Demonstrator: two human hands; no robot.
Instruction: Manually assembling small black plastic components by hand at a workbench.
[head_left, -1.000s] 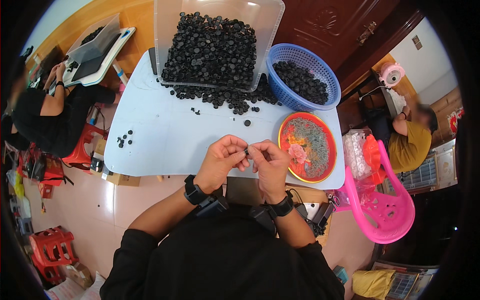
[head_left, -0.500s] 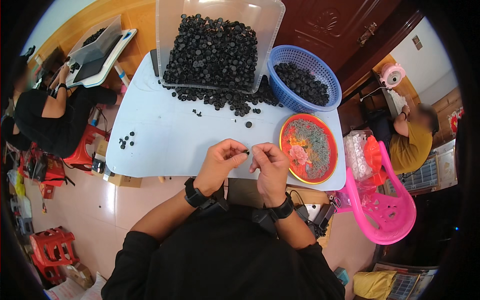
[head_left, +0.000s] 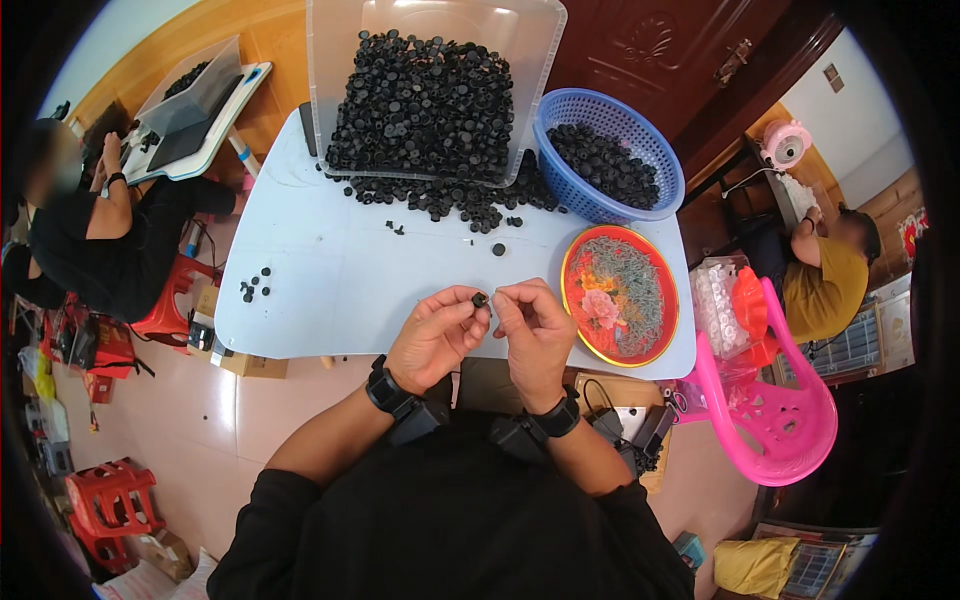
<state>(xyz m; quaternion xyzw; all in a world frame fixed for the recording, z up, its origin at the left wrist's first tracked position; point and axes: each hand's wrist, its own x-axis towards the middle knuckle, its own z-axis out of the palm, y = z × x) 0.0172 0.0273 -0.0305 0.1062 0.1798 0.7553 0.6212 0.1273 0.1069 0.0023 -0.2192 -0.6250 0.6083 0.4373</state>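
Over the near edge of the pale table, my left hand [head_left: 432, 335] pinches a small round black plastic part [head_left: 480, 299] between thumb and finger. Close beside it, my right hand [head_left: 536, 325] has thumb and forefinger pressed together; what they hold, if anything, is too small to make out. To the right lies a red tray with a yellow rim [head_left: 672, 338], holding many thin grey metal pieces [head_left: 643, 290]. Loose black parts [head_left: 460, 205] spill in a heap before a clear plastic bin [head_left: 550, 70], tipped toward me and full of the same parts.
A blue perforated basket [head_left: 560, 170] of black parts stands at the back right. Several black pieces [head_left: 256, 284] lie at the table's left. A pink plastic chair [head_left: 790, 430] and a clear box of white parts [head_left: 722, 305] are at right. Two people sit working at other tables.
My left hand has turned and opened outward a little, so the black part now shows more plainly at its fingertips. My right hand has shifted slightly left, nearer to it.
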